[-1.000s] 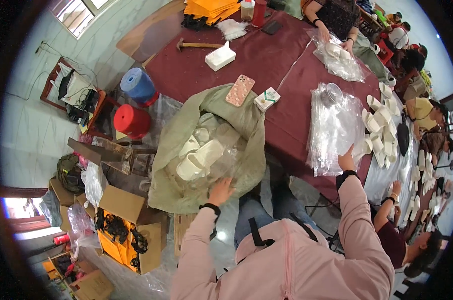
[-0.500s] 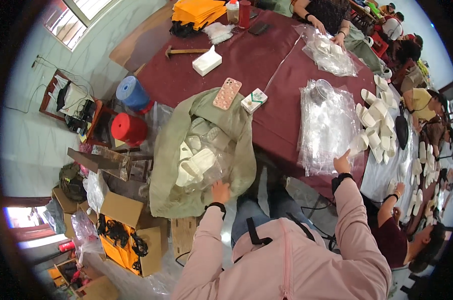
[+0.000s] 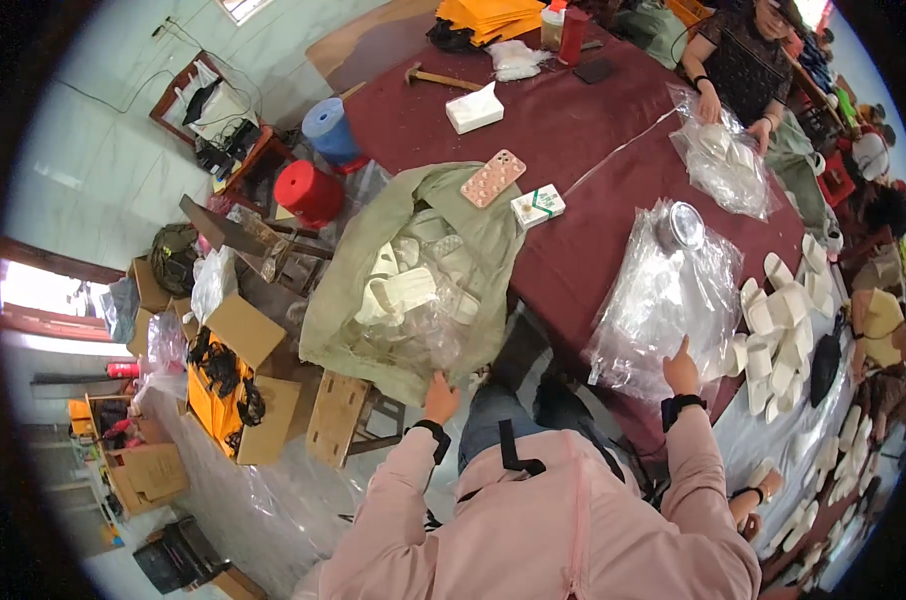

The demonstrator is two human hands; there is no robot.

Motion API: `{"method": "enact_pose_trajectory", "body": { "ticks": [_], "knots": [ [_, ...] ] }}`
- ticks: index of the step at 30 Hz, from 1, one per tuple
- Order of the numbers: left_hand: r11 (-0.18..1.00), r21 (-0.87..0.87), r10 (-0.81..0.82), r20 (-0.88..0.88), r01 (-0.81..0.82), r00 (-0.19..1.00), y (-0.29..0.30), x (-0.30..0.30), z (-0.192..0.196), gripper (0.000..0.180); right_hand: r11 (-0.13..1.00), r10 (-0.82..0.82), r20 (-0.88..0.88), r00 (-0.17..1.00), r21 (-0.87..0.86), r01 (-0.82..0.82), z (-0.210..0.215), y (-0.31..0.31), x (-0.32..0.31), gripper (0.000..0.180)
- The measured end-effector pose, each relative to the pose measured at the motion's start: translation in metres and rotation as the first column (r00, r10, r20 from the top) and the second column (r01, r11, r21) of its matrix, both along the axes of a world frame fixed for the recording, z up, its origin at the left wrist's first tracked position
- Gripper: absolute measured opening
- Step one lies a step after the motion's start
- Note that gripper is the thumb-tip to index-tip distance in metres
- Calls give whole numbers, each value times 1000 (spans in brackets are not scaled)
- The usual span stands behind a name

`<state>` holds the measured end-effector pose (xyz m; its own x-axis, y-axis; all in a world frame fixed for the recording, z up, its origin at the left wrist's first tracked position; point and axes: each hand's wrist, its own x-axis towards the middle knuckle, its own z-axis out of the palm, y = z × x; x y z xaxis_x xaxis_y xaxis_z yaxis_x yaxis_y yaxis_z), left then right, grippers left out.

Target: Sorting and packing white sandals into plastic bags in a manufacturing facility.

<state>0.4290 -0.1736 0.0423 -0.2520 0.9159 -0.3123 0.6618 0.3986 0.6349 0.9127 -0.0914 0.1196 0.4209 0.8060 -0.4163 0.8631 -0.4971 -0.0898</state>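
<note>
My left fingers point(image 3: 437, 383), slightly bent, are at the near rim of the sack point(image 3: 338, 335), slippers point(image 3: 410, 289) beyond them inside. My right fingers point(image 3: 684, 352), index stretched, are over the bags point(image 3: 651, 300). Any grip, I cannot tell. I judge reaching in hand; next calls for pinching one bag.

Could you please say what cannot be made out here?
In the head view:
- Green sack: lower contents, hidden by slippers and plastic.
- Left hand: whether its fingers grip the sack, too small.
- Co-worker's hand: its owner's torso, behind the pink right sleeve.
- Window: cut off by the top edge.
</note>
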Motion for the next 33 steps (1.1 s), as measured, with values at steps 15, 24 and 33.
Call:
{"method": "enact_pose_trajectory", "body": {
  "ticks": [15,24,33],
  "knots": [
    [672,-651,-601,-199,354,774,21,83,18,59,872,470,75,879,113,-476,-26,-17,43,53],
    [578,219,-752,-232,786,617,122,225,90,35,968,146,28,989,199,-149,-27,-37,27,63],
    [65,-68,-896,-444,996,28,150,339,51,56,979,7,-132,991,203,20,-38,-98,22,54]
  ]
}}
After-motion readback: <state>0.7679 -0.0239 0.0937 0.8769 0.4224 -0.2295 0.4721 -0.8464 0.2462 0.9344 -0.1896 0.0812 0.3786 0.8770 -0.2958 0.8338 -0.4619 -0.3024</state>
